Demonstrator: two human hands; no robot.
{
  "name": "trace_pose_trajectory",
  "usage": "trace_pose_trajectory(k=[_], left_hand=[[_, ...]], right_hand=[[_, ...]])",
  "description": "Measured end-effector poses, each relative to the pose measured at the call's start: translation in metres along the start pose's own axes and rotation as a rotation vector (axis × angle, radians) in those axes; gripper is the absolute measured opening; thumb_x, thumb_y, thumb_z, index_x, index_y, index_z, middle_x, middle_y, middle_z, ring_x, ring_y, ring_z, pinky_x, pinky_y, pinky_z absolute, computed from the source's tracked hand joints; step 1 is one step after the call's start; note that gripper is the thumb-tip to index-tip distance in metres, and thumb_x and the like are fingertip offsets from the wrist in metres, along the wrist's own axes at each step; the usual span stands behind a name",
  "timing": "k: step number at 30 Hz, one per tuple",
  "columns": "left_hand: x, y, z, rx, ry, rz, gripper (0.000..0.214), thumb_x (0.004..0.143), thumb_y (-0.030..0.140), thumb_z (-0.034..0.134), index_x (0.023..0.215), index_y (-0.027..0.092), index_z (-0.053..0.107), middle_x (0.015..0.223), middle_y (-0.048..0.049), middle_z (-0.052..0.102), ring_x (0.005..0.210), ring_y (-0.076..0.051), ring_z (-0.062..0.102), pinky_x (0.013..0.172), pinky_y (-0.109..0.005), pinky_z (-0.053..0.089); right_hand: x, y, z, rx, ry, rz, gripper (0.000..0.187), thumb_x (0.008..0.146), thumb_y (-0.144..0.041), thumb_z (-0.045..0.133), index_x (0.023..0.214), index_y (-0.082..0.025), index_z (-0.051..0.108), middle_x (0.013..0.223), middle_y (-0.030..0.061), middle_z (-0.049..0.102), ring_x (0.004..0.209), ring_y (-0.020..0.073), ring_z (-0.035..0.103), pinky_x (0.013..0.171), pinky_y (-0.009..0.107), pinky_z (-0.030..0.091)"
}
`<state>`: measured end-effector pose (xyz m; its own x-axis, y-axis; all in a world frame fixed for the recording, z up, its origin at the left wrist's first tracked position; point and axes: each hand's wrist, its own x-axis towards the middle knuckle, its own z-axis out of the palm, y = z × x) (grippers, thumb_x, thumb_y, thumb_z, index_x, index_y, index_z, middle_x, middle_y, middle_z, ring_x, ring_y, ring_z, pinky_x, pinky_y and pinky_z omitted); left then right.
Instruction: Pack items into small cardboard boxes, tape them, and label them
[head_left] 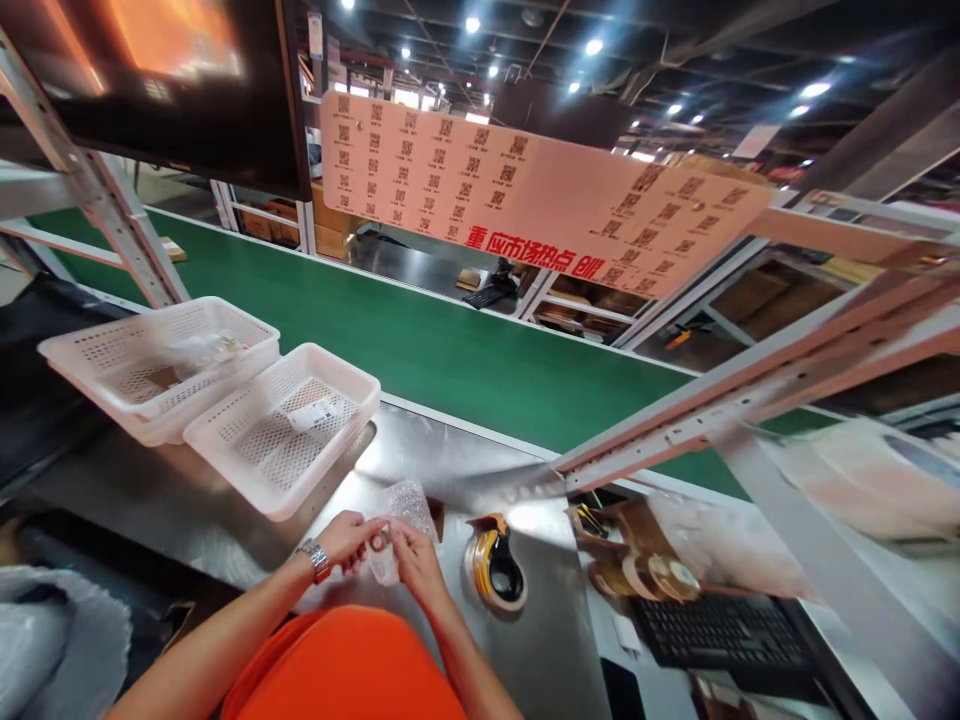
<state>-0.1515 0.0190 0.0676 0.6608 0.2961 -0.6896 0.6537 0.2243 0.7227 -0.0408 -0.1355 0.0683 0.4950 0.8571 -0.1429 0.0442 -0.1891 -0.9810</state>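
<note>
Both of my hands meet over a steel worktop, close to my body. My left hand, with a watch on its wrist, pinches the near edge of a small piece of clear bubble wrap. My right hand grips the same bubble wrap from the other side, fingers curled round it. Whether something is inside the wrap I cannot make out.
Two white perforated baskets sit to the left, each with small items inside. A tape dispenser lies right of my hands, with tape rolls and a black keyboard further right. A green conveyor belt runs behind.
</note>
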Motion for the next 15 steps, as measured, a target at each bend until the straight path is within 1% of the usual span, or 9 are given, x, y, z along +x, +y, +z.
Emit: trace_pose_trajectory(k=[2,3,5,7,10,13,15], left_hand=[[0.001,0.001,-0.001,0.058,0.019,0.021,0.082,0.081,0.107,0.067,0.073,0.026,0.059,0.052,0.0031,0.059,0.042,-0.017,0.055,0.046,-0.029,0.037],[0.001,0.003,-0.001,0.088,0.036,0.041,0.079,0.086,0.104,0.065,0.071,0.026,0.057,0.051,0.0032,0.058,0.042,-0.016,0.053,0.047,-0.029,0.035],[0.002,0.007,-0.002,0.167,0.085,0.091,0.072,0.095,0.092,0.064,0.067,0.027,0.053,0.048,0.0037,0.054,0.042,-0.016,0.051,0.05,-0.029,0.035],[0.001,0.013,-0.005,0.261,0.122,0.141,0.064,0.099,0.078,0.064,0.063,0.027,0.053,0.046,0.0038,0.05,0.044,-0.016,0.051,0.053,-0.029,0.036],[-0.002,0.028,-0.01,0.323,0.125,0.18,0.058,0.097,0.068,0.067,0.059,0.027,0.052,0.045,0.004,0.048,0.047,-0.017,0.054,0.055,-0.028,0.037],[-0.01,0.046,-0.012,0.275,0.057,0.239,0.055,0.095,0.065,0.068,0.059,0.028,0.05,0.047,0.0049,0.047,0.046,-0.016,0.053,0.053,-0.028,0.037],[-0.015,0.058,-0.008,0.228,-0.006,0.282,0.051,0.095,0.061,0.065,0.06,0.027,0.052,0.049,0.0046,0.05,0.046,-0.015,0.051,0.054,-0.028,0.039]], right_hand=[[0.002,0.005,-0.003,0.019,0.012,0.036,0.077,0.098,-0.094,0.059,0.095,-0.023,0.087,0.08,0.0033,0.072,0.078,0.0221,0.06,0.077,0.034,0.051],[0.003,0.007,-0.006,0.014,0.021,0.056,0.08,0.095,-0.097,0.06,0.096,-0.022,0.087,0.077,0.0027,0.07,0.076,0.0217,0.057,0.073,0.033,0.049],[0.004,0.009,-0.01,-0.003,0.046,0.09,0.084,0.089,-0.102,0.062,0.093,-0.022,0.087,0.071,0.0011,0.064,0.072,0.0204,0.051,0.067,0.033,0.043],[0.004,0.007,-0.016,-0.004,0.063,0.107,0.085,0.087,-0.103,0.063,0.088,-0.021,0.086,0.069,0.001,0.062,0.07,0.0195,0.047,0.065,0.033,0.04],[0.003,-0.004,-0.028,0.02,0.082,0.084,0.083,0.088,-0.1,0.067,0.091,-0.02,0.088,0.075,0.0029,0.068,0.074,0.0209,0.053,0.07,0.034,0.045],[-0.002,-0.016,-0.041,0.03,0.099,0.085,0.075,0.093,-0.092,0.067,0.101,-0.022,0.091,0.076,0.0029,0.068,0.08,0.0241,0.059,0.077,0.037,0.051],[-0.007,-0.02,-0.048,-0.016,0.099,0.088,0.066,0.096,-0.084,0.069,0.103,-0.023,0.092,0.084,0.005,0.071,0.086,0.0259,0.063,0.082,0.039,0.055]])
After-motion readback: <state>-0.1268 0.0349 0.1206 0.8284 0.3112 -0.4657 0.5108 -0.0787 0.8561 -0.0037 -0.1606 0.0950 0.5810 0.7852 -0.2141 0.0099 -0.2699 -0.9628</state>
